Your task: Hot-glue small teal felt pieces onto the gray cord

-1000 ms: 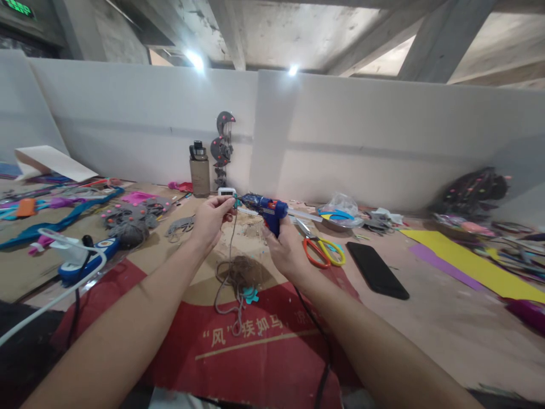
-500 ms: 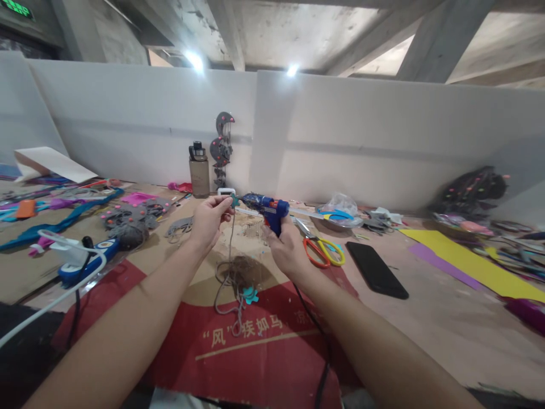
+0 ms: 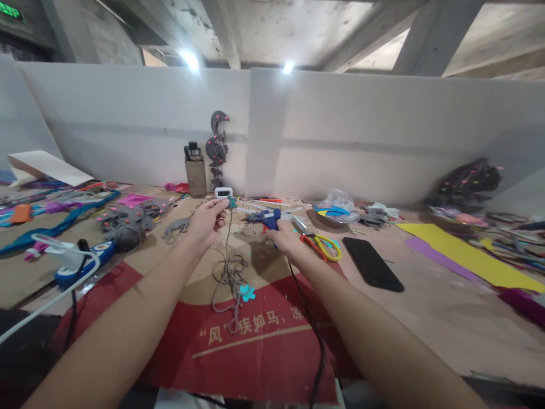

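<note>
My left hand (image 3: pixel 206 222) pinches a small teal foam star (image 3: pixel 232 201) held above the table, with a grey cord (image 3: pixel 228 250) hanging from it down to a loose pile (image 3: pixel 230 281) on the cardboard. A second teal star (image 3: pixel 246 292) lies beside that pile. My right hand (image 3: pixel 284 237) is wrapped round the handle of a blue hot glue gun (image 3: pixel 264 217), which is low near the table with its nozzle pointing left. The gun's black cable (image 3: pixel 310 329) trails back along my right forearm.
Orange and yellow scissors (image 3: pixel 320 245) and a black phone (image 3: pixel 373 264) lie right of my right hand. A bottle (image 3: pixel 195 170) and grey foam shapes (image 3: pixel 216 146) stand at the white wall. A power strip (image 3: pixel 83 258) sits left; yellow and purple foam sheets (image 3: pixel 464 255) lie right.
My right hand has lowered the glue gun from beside the star down towards the table. My left hand keeps holding the star up with the cord hanging.
</note>
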`<move>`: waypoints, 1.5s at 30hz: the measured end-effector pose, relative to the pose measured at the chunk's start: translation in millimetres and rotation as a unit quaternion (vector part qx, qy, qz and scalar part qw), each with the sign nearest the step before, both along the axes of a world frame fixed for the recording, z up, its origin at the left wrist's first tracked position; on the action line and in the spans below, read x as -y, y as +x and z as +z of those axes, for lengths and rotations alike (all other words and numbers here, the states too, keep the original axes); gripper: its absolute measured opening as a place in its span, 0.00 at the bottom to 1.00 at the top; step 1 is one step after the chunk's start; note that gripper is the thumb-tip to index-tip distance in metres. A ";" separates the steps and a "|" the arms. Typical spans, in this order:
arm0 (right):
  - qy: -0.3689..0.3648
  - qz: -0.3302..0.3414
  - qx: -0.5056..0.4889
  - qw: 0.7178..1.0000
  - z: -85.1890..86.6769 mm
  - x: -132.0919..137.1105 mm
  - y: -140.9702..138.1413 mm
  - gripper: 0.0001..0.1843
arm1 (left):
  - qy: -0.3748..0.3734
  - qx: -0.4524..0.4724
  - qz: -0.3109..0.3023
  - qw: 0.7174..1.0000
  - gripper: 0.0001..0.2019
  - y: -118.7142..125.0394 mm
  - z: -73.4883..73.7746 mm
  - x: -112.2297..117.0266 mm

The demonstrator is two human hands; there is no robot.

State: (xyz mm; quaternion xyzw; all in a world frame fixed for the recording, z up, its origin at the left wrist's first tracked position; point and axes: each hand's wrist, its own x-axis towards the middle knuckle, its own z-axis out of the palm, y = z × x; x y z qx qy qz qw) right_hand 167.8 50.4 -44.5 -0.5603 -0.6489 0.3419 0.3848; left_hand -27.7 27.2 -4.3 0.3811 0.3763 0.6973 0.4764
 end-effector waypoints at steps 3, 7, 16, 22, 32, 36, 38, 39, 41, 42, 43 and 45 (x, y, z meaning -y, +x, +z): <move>0.020 -0.052 0.182 0.982 -4.3 -0.5 5.3 0.13 | 0.009 -0.020 -0.025 0.999 0.15 7.5 -0.4 3.1; 0.179 -0.084 0.208 0.958 4.8 7.7 5.3 0.14 | 0.042 -0.071 -0.016 0.996 0.12 19.9 0.0 9.3; -0.034 0.214 -0.412 0.885 26.3 42.5 -27.8 0.26 | 0.102 -0.282 0.074 0.951 0.08 42.5 -1.3 26.7; 0.012 0.132 -0.345 0.929 24.8 36.1 -20.9 0.19 | 0.092 -0.253 0.073 0.960 0.08 40.5 -4.1 23.4; 0.163 0.055 -0.151 0.974 31.6 38.9 -14.0 0.14 | 0.066 -0.239 0.022 0.969 0.09 43.5 -4.5 24.4; 0.170 0.050 -0.155 0.972 31.1 38.7 -14.9 0.13 | 0.050 -0.226 0.004 0.973 0.09 42.3 -7.5 21.7; 0.159 0.049 -0.170 0.971 29.7 37.8 -15.9 0.12 | 0.041 -0.216 -0.009 0.976 0.09 42.0 -8.7 20.4; 0.150 0.049 -0.182 0.971 28.7 37.1 -16.5 0.12 | 0.038 -0.213 -0.017 0.976 0.09 42.1 -9.0 20.1; 0.127 0.052 -0.206 0.969 26.6 35.6 -17.8 0.11 | 0.031 -0.207 -0.035 0.977 0.09 42.6 -9.4 19.8; 0.117 0.054 -0.216 0.968 25.5 34.8 -18.4 0.10 | 0.028 -0.202 -0.046 0.978 0.08 42.9 -9.5 19.9; 0.108 0.057 -0.227 0.966 24.6 34.1 -18.9 0.10 | 0.026 -0.197 -0.056 0.978 0.08 43.3 -9.7 19.9; 0.090 0.062 -0.251 0.962 23.4 33.2 -19.7 0.09 | 0.020 -0.186 -0.077 0.979 0.08 43.9 -10.7 19.7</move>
